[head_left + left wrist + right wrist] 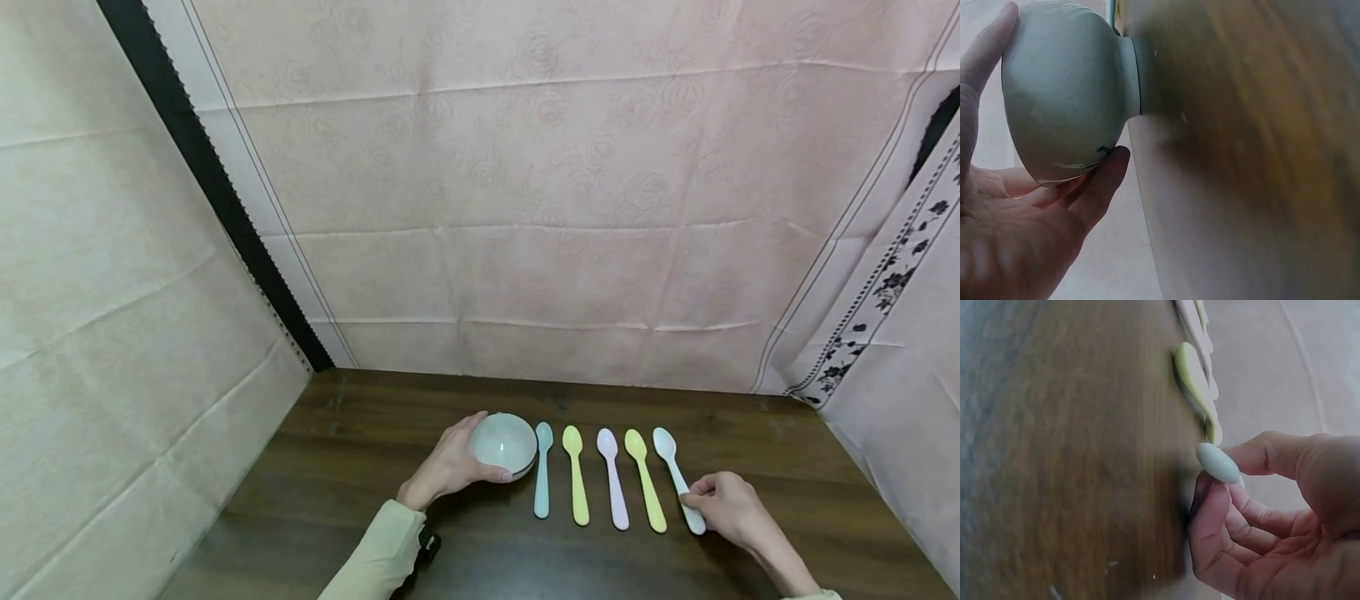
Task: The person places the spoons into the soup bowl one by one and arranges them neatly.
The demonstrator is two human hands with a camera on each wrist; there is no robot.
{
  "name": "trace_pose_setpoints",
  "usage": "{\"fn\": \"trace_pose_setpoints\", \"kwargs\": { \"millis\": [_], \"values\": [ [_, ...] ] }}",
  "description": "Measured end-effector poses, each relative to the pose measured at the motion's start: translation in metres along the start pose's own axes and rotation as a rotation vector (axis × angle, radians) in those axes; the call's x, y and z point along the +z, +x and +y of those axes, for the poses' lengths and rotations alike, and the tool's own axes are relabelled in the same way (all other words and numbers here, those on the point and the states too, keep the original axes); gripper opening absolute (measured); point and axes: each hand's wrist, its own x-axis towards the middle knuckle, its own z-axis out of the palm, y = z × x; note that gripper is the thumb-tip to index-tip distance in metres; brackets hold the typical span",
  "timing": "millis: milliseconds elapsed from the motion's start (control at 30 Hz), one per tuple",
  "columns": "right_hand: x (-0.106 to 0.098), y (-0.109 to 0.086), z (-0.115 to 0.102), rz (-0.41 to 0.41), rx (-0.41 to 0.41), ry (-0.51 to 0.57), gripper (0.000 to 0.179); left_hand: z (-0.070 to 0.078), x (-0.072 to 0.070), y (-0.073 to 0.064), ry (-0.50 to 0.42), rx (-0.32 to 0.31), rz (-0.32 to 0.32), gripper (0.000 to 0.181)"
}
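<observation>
The right hand (729, 507)'s grip pinches the handle of the pale spoon (678, 479), whose head points toward eleven o'clock on the counter (570, 571). It looks light, stiff and smooth; the handle seems the natural hold. Four more spoons (615, 483) line up toward nine o'clock. Beyond them, the left hand (456, 462)'s grip clasps the bowl (504, 442), likely hard and breakable, best held around its wall; nothing shows inside.

Bowl (504, 442) smooth, glossy — spoons (615, 487) plastic-looking, smooth — tabletop (322, 508) wood-grained, faintly shiny.
</observation>
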Motion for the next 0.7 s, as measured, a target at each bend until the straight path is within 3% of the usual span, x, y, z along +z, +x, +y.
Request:
{"fn": "trace_pose_setpoints", "kwargs": {
  "millis": [267, 500, 700],
  "values": [
    [-0.006, -0.003, 0.0, -0.002, 0.015, 0.084, 0.018, 0.001, 0.0, 0.0, -0.006, -0.012, 0.002, 0.115],
    [-0.007, -0.006, -0.007, -0.056, 0.006, 0.207, 0.019, 0.001, -0.001, 0.0, 0.003, -0.016, -0.002, 0.115],
    [-0.007, -0.01, -0.018, -0.078, -0.032, 0.224, 0.021, 0.001, -0.001, 0.0, 0.017, -0.041, -0.001, 0.116]
  ]
}}
